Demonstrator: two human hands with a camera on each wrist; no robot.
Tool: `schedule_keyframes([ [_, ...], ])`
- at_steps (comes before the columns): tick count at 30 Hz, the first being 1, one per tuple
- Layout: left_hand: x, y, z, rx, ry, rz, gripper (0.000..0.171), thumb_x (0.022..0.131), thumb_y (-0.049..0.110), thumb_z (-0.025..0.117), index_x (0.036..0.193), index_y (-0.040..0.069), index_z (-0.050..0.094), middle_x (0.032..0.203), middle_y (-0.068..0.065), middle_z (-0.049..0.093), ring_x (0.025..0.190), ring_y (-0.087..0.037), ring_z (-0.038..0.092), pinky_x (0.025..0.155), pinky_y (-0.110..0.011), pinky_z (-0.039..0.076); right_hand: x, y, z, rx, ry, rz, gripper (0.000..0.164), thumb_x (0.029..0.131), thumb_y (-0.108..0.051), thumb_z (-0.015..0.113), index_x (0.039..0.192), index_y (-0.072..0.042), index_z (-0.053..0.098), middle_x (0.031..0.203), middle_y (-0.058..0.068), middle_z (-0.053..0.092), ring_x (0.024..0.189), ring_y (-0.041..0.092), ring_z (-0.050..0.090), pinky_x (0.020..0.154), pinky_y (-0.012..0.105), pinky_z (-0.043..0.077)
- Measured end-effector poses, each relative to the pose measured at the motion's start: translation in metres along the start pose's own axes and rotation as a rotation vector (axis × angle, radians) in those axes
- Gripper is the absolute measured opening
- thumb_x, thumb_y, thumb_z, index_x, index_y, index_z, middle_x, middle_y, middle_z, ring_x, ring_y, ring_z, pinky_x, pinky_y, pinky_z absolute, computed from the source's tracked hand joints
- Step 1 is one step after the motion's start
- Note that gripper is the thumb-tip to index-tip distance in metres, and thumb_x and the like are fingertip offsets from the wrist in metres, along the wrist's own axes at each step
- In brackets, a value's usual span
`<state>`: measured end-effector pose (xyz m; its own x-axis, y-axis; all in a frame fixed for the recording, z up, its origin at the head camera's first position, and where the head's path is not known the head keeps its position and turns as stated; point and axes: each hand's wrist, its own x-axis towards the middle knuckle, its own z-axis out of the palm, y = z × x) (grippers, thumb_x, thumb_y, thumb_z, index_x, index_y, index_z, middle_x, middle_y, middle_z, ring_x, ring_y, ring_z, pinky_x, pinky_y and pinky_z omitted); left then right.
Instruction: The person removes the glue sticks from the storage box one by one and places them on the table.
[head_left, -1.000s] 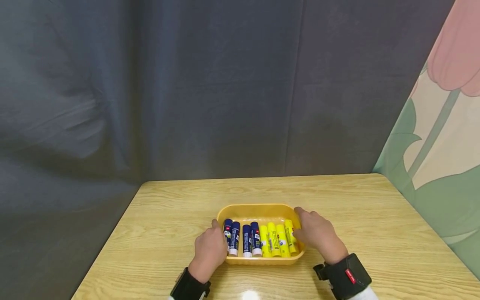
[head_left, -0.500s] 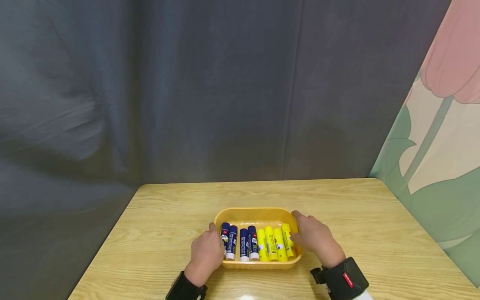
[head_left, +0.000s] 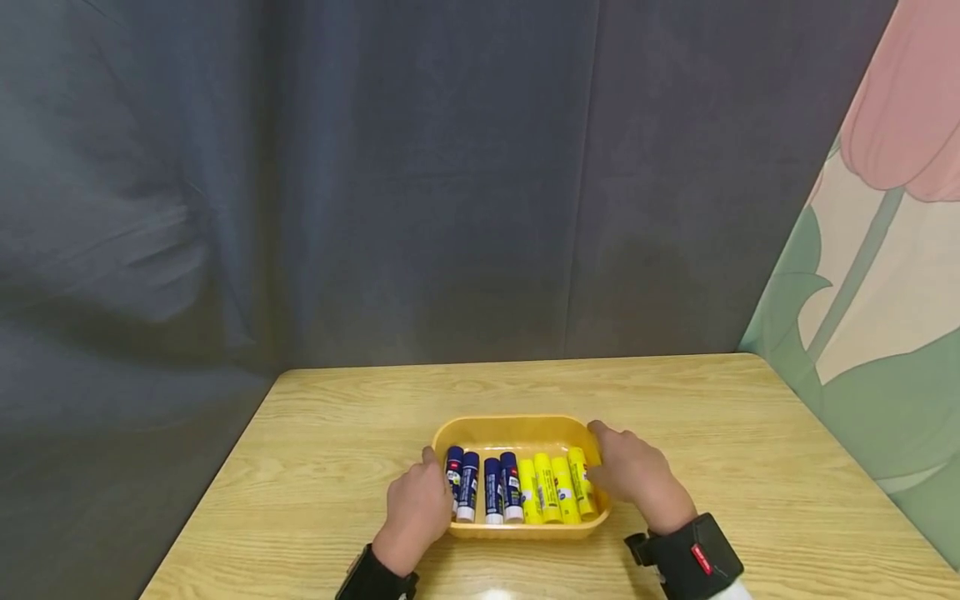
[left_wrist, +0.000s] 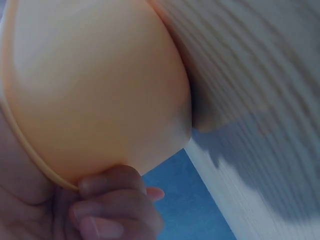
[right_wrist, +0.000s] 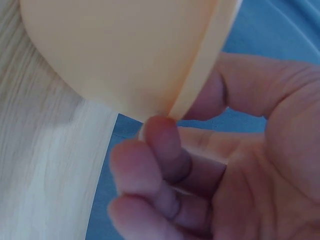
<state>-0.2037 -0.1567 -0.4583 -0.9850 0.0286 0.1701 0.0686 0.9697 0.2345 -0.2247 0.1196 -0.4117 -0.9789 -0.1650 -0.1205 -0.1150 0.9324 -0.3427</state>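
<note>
A yellow plastic tray (head_left: 517, 430) sits on the table, with a hand at each end. My left hand (head_left: 418, 504) grips its left rim; in the left wrist view the fingers (left_wrist: 117, 202) curl under that edge against the outer wall. At the opposite end, my right hand (head_left: 633, 471) pinches the rim between thumb and fingers, as the right wrist view shows with fingertips (right_wrist: 162, 132) on the outside. Inside lie several dark blue glue sticks (head_left: 492, 490) with white ends on the left, and several yellow glue sticks (head_left: 547, 487) on the right. The left hand partly hides the leftmost blue stick.
The light wood table (head_left: 337, 442) extends around the tray on all sides. Behind and to the left hangs a dark grey-blue curtain (head_left: 435, 183). A fabric with a pink tulip pattern (head_left: 900, 250) borders the right side.
The head view has shifted slightly, so table and tray appear a little lower. Both hands keep their hold on the tray, which stays in nearly the same place on the table.
</note>
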Motion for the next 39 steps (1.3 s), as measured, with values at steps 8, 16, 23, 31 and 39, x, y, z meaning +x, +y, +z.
schedule_keyframes([
  [8, 0.0, 0.001, 0.002, 0.01, -0.012, -0.02, 0.047, 0.087, 0.016, 0.05, 0.12, -0.016, 0.042, 0.07, -0.02, 0.063, 0.054, -0.026, 0.058, 0.044, -0.042, 0.048, -0.001, -0.006, -0.001, 0.028, 0.131, 0.03, 0.046, 0.078, -0.02, 0.068, 0.116, 0.002, 0.055, 0.085, 0.015, 0.064, 0.058, 0.02, 0.05, 0.047, 0.032, 0.043],
  [16, -0.001, -0.001, 0.001, 0.003, -0.033, -0.037, 0.046, 0.089, 0.016, 0.049, 0.122, -0.016, 0.04, 0.071, -0.019, 0.062, 0.054, -0.026, 0.058, 0.044, -0.041, 0.047, -0.003, -0.025, 0.004, 0.011, 0.119, -0.008, 0.039, 0.077, -0.016, 0.069, 0.111, 0.0, 0.06, 0.089, 0.016, 0.065, 0.055, 0.017, 0.049, 0.044, 0.029, 0.042],
  [23, 0.0, 0.0, 0.002, 0.007, -0.025, -0.03, 0.045, 0.09, 0.018, 0.048, 0.12, -0.015, 0.042, 0.07, -0.018, 0.062, 0.054, -0.026, 0.058, 0.044, -0.041, 0.047, -0.004, -0.033, 0.011, -0.028, 0.088, 0.023, 0.035, 0.074, -0.014, 0.07, 0.105, 0.001, 0.062, 0.074, 0.011, 0.059, 0.054, 0.018, 0.048, 0.044, 0.029, 0.04],
  [31, -0.001, 0.003, 0.0, 0.011, -0.03, -0.043, 0.046, 0.088, 0.017, 0.051, 0.12, -0.014, 0.042, 0.067, -0.018, 0.062, 0.052, -0.026, 0.057, 0.045, -0.042, 0.048, -0.003, -0.037, 0.023, -0.117, 0.072, 0.003, 0.019, 0.075, -0.013, 0.071, 0.087, -0.002, 0.063, 0.062, 0.005, 0.051, 0.053, 0.018, 0.046, 0.045, 0.03, 0.041],
  [39, -0.002, 0.006, -0.001, 0.014, -0.021, -0.047, 0.047, 0.087, 0.017, 0.052, 0.121, -0.014, 0.041, 0.069, -0.02, 0.063, 0.055, -0.028, 0.058, 0.048, -0.043, 0.049, -0.001, -0.036, 0.037, -0.278, 0.158, -0.041, 0.009, 0.077, -0.007, 0.068, 0.079, -0.004, 0.06, 0.06, 0.005, 0.047, 0.052, 0.019, 0.044, 0.043, 0.032, 0.043],
])
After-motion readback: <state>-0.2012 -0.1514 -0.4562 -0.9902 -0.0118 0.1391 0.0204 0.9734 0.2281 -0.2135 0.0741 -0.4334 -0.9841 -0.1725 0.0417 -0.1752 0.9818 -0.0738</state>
